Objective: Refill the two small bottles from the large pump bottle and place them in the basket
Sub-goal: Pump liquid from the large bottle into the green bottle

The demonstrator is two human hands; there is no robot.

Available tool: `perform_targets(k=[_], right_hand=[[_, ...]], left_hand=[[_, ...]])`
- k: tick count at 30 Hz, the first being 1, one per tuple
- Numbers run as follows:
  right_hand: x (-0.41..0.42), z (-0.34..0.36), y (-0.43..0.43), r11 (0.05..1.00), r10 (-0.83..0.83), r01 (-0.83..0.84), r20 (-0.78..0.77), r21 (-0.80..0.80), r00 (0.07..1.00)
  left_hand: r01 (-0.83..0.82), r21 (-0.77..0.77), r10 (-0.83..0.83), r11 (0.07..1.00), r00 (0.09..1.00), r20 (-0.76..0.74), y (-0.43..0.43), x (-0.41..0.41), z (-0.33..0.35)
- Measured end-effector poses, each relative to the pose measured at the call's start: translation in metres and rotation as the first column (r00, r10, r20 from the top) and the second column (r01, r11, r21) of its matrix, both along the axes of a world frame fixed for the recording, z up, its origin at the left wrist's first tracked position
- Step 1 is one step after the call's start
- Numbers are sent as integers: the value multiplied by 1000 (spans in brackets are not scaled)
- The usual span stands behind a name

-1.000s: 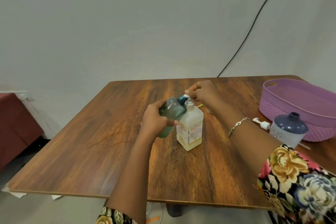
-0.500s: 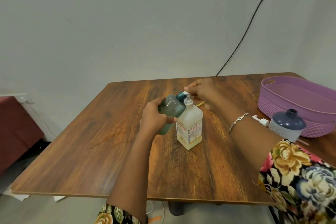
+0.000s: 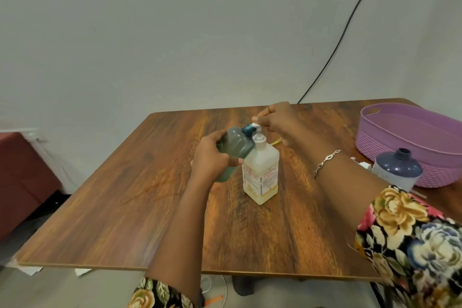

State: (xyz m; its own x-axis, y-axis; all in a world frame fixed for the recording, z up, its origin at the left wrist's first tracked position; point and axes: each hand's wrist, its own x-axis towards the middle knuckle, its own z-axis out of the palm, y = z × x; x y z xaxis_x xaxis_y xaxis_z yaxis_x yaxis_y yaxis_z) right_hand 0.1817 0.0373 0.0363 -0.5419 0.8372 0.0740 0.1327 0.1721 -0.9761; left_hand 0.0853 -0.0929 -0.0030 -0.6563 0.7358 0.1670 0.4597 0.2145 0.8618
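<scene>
Hard to make out the spout: the right hand (image 3: 280, 120) covers the pump head of the large pump bottle (image 3: 261, 175), fingertips pinched down on it, and any flow is too blurred to tell. The left hand (image 3: 210, 157) wraps round the green small bottle (image 3: 233, 144), hiding its lower half and tilting its neck to the nozzle, mid-table (image 3: 125, 207). The capless purple small bottle (image 3: 397, 170) stands half behind the right forearm, beside the basket (image 3: 370, 142).

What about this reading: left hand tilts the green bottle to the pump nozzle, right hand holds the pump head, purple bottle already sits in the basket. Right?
Not quite: the head view shows the purple bottle standing on the table in front of the basket, not in it. The rest holds.
</scene>
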Motion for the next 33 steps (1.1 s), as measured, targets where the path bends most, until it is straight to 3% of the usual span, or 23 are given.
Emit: perform_targets(k=[8, 14, 21, 27, 33], right_hand=[[-2, -14, 3, 999, 14, -17, 93, 39, 996], [2, 1, 2, 999, 44, -44, 18, -30, 999], [-2, -14, 1, 998, 11, -18, 116, 62, 993], [0, 2, 0, 997, 21, -26, 69, 72, 997], [-6, -8, -1, 973, -40, -5, 191, 230, 981]], left_hand=[[-41, -59, 40, 997, 999, -8, 2, 4, -12], [-43, -16, 43, 999, 999, 6, -1, 2, 0], [-39, -52, 38, 998, 999, -7, -2, 7, -10], [-21, -8, 22, 1000, 999, 28, -5, 7, -1], [-35, -61, 34, 998, 999, -14, -3, 5, -7]])
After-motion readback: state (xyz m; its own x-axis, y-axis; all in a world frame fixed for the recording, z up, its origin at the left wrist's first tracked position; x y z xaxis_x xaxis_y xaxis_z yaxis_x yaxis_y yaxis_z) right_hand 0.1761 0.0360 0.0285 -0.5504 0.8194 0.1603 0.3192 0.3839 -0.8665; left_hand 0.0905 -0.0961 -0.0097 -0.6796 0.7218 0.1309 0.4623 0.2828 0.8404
